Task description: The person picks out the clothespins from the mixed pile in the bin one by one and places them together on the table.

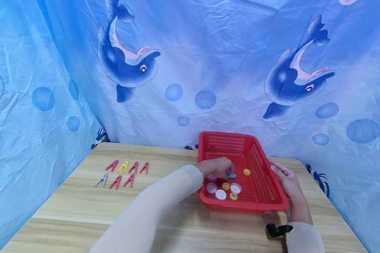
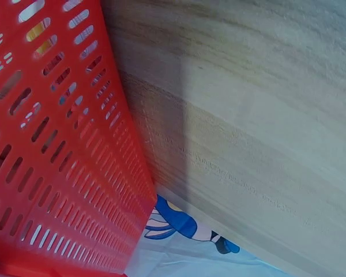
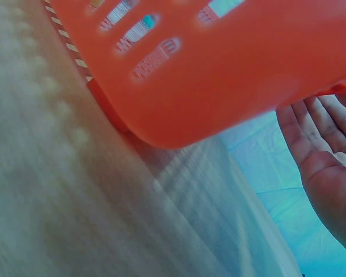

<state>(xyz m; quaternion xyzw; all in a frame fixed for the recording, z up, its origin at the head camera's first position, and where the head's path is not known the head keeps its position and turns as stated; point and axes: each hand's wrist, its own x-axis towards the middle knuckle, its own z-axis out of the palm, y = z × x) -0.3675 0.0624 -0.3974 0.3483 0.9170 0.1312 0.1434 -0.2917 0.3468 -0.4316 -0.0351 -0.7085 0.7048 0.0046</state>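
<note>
A red plastic basket (image 1: 240, 207) with slotted walls stands on the table and holds several white, clear and yellow bottle caps. My left hand (image 1: 220, 167) reaches over its left rim and pinches a light blue clothespin (image 1: 231, 175) just above the basket floor; the fingertips are partly hidden. On the right side, my right hand (image 1: 286, 179) grips the basket's rim, its fingers (image 3: 320, 124) beneath the edge in the right wrist view. The left wrist view shows the slotted basket wall (image 2: 63, 156) but no hand. Nearest the left hand lie a yellow cap (image 1: 226, 186) and a white cap (image 1: 235, 188).
Several clothespins lie in two rows at the table's left: red (image 1: 115, 182), yellow (image 1: 123, 166) and whitish (image 1: 102, 179). A wooden table (image 1: 82, 211) carries everything. Blue curtains (image 1: 190, 70) with printed dolphins hang behind and beside it. A black strap (image 1: 278, 230) sits at the right wrist.
</note>
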